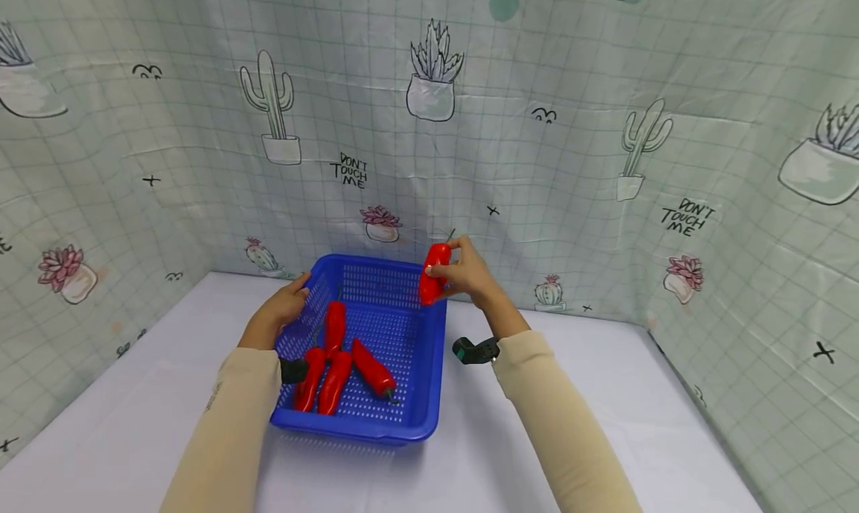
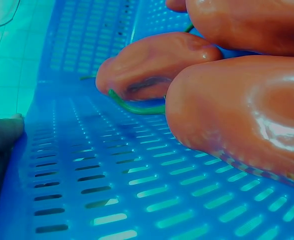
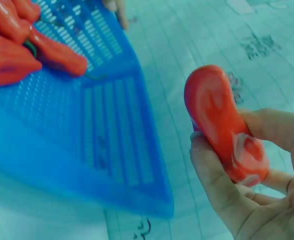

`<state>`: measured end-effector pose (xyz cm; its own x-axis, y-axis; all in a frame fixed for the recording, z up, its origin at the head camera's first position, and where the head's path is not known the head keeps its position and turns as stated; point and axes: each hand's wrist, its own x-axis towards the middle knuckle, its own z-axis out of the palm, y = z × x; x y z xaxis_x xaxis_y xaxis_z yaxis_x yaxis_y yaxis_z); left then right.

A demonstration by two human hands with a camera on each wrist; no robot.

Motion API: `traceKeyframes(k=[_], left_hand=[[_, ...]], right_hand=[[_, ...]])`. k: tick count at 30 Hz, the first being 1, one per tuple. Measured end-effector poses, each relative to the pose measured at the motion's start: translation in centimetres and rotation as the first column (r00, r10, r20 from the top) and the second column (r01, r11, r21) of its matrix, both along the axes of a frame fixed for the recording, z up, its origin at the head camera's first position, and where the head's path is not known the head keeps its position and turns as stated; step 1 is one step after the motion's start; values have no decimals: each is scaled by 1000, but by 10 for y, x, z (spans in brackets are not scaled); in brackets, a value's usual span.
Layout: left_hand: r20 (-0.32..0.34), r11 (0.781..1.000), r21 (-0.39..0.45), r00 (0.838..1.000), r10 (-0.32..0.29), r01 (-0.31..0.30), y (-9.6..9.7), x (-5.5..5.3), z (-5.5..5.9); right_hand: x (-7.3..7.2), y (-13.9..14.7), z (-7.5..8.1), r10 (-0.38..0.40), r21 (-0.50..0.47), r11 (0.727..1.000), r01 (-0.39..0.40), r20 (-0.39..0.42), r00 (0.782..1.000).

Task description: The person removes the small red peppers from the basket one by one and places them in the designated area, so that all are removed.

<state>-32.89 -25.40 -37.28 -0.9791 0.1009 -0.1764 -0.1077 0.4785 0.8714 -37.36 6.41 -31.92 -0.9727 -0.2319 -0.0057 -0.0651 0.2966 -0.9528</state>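
Note:
My right hand (image 1: 473, 273) holds a red chili pepper (image 1: 435, 274) between thumb and fingers, above the basket's far right corner. In the right wrist view, that pepper (image 3: 219, 115) hangs over the rim's outer side, gripped near one end. A blue perforated plastic basket (image 1: 432, 394) stands tilted slightly sideways on the table. My left hand (image 1: 285, 308) grips its left wall near the far corner; the left wrist view catches only part of that hand (image 2: 2, 145) by the rim. Several red peppers (image 1: 335, 382) with green stems lie inside, mostly toward the left and near side.
A white tabletop (image 1: 537, 423) lies under the basket. Behind and beside it hangs a pale gridded cloth (image 1: 503, 162) printed with potted cacti and words. Dark straps with wrist cameras (image 1: 475, 350) sit at both cuffs.

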Motion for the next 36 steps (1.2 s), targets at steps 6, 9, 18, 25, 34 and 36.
traceKeyframes(k=[6, 9, 18, 25, 34, 36], left_hand=[[18, 1000, 6, 1000, 7, -7, 2, 3, 3], [11, 1000, 11, 1000, 7, -7, 2, 3, 4], [-6, 1000, 10, 1000, 29, -29, 3, 3, 2], [8, 999, 17, 1000, 29, -29, 7, 5, 2], [5, 1000, 6, 1000, 26, -26, 6, 3, 0], [8, 1000, 2, 1000, 28, -28, 6, 3, 0]], right_hand=[[0, 24, -4, -89, 14, 996, 89, 2, 996], [-2, 35, -10, -141, 15, 990, 140, 9, 990], [-5, 57, -49, -227, 127, 968, 218, 60, 972], [-1, 68, -85, -262, 290, 928, 234, 63, 963], [10, 72, -114, -216, 458, 868, 193, -4, 976], [12, 71, -118, -205, 473, 859, 196, -34, 978]])
